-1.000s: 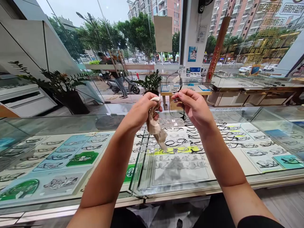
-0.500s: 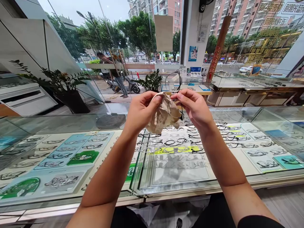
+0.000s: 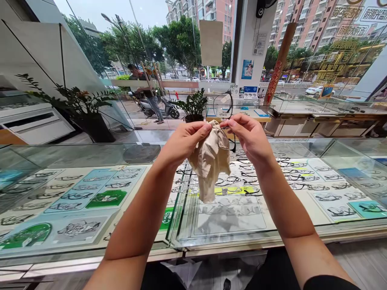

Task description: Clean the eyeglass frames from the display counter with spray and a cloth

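Above the glass counter, my left hand (image 3: 189, 141) pinches a beige cleaning cloth (image 3: 208, 161) between thumb and fingers. The cloth hangs down in folds and covers part of the lower lens. Between the thumb and fingertips of my right hand (image 3: 249, 135) is a pair of eyeglasses (image 3: 223, 105), gripped near the bridge. The glasses are turned on end, one lens above my fingers and the other below, against the cloth. Both hands are close together, with the cloth touching the glasses.
Beneath my hands, the glass display counter (image 3: 187, 241) holds several rows of eyeglasses (image 3: 328, 196) and a green tray (image 3: 106, 198). Potted plants (image 3: 90, 121) stand beyond it. Outside the window, a person (image 3: 148, 92) is beside a scooter (image 3: 165, 108). Another glass case (image 3: 302, 105) stands at the back right.
The cloth has dropped open and hangs lower, covering more of the lower lens. My left hand has moved slightly right and down; my right hand still holds the glasses.
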Motion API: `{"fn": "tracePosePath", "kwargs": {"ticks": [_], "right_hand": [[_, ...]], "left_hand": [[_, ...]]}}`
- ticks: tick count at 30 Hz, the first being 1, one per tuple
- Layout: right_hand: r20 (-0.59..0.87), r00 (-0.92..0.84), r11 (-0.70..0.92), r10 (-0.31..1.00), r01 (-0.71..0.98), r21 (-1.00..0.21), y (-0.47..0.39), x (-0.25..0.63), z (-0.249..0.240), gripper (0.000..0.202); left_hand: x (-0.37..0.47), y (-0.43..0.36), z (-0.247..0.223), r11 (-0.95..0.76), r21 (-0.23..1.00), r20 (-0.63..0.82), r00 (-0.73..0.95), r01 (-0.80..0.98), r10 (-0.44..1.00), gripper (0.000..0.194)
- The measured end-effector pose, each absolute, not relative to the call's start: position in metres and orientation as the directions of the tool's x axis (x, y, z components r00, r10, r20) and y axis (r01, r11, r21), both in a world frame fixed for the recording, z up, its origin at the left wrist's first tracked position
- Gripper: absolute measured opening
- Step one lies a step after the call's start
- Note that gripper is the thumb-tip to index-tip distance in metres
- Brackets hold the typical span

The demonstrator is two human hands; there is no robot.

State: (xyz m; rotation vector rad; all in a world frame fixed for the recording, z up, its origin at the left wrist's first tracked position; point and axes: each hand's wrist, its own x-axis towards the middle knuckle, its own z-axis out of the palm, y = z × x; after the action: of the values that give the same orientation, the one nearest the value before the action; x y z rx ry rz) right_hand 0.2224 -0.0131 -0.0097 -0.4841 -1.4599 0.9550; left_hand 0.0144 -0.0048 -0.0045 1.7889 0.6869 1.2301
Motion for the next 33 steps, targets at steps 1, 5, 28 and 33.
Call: {"fn": "tracePosePath", "kwargs": {"ticks": [1, 5, 28, 33], "right_hand": [[0.613, -0.148, 0.570, 0.776, -0.253, -0.782, -0.013, 0.222, -0.010, 0.026], [0.604, -0.140, 0.560, 0.784, -0.258, -0.787, -0.011, 0.220, -0.011, 0.030], [0.535, -0.073, 0.467, 0.842, -0.398, -0.790, -0.003, 0.209, -0.018, 0.041], [0.543, -0.077, 0.463, 0.836, -0.433, -0.774, -0.002, 0.208, -0.018, 0.035]], "left_hand": [[0.014, -0.005, -0.004, -0.482, 0.876, 0.451, 0.393, -0.023, 0.801, 0.050], [0.017, -0.006, -0.005, -0.427, 0.904, 0.377, 0.472, -0.001, 0.797, 0.054], [0.048, -0.009, -0.021, -0.021, 0.943, 0.197, 0.507, -0.332, 0.839, 0.052], [0.045, -0.011, -0.022, -0.121, 0.975, 0.198, 0.480, -0.187, 0.855, 0.054]]}}
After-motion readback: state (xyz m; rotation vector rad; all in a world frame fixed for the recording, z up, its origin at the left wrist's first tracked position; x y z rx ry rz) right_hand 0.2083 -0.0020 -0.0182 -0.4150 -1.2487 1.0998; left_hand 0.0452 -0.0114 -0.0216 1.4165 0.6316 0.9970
